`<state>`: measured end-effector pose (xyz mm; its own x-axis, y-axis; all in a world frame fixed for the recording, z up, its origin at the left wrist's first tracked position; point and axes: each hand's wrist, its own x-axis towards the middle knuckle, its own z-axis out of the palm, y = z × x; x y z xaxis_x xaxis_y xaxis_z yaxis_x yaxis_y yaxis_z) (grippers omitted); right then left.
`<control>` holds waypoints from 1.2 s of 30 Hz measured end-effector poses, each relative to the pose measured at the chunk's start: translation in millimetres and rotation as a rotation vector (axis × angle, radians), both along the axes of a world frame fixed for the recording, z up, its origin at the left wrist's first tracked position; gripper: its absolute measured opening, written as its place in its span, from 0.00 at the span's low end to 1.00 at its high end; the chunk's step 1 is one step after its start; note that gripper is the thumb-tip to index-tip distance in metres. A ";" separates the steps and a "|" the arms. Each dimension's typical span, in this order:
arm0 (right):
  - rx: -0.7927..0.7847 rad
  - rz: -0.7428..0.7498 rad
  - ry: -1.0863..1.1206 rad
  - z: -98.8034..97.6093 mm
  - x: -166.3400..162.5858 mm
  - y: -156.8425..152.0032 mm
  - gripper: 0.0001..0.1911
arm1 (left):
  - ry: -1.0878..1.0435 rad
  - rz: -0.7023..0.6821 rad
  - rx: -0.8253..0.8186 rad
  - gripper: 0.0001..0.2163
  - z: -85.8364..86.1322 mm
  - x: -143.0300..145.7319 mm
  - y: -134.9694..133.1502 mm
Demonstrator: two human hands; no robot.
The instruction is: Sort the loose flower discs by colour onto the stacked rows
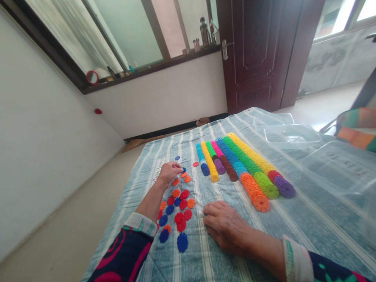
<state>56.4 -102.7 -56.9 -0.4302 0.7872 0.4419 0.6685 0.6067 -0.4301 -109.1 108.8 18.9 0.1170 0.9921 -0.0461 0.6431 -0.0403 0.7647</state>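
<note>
My left hand [171,172] reaches over the far end of the loose pieces, thumb and fingertips pinched on a blue notched plastic disc [184,170]. Just under it lie orange discs [187,179]. Toward me, red discs [179,217], blue discs [182,242] and more orange ones are scattered, some overlapping. My right hand [225,225] rests on the cloth to their right, its fingers curled in; whatever may be inside is hidden. Beyond it, rows of stacked discs lie side by side, among them a yellow row [249,150] and an orange-ended row [255,192].
A striped blue-grey cloth [205,254] covers the bed-like surface. Clear plastic tubs [292,135] and a transparent bag [337,168] lie at the right. A single pink-red disc [196,164] and a blue one [177,158] sit farther off. Behind stands a brown door [258,51].
</note>
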 end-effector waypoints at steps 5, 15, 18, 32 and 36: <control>0.002 0.005 0.008 -0.4 -0.1 0.0 0.06 | -0.036 -0.087 0.041 0.01 -1.2 17.0 -11.6; -0.015 0.004 -0.021 4.2 1.0 -0.4 0.06 | -0.105 -0.254 0.034 0.01 -21.4 56.2 -26.8; -0.007 0.010 -0.018 3.9 1.0 -0.2 0.07 | -0.085 -0.270 0.050 0.01 -30.2 63.1 -24.6; -0.032 0.003 -0.042 4.1 1.2 -0.8 0.05 | 0.254 0.035 0.223 0.04 -11.3 0.0 18.9; -0.027 0.006 -0.036 3.9 1.6 -0.7 0.05 | 0.376 0.088 0.162 0.03 -17.4 -15.8 21.2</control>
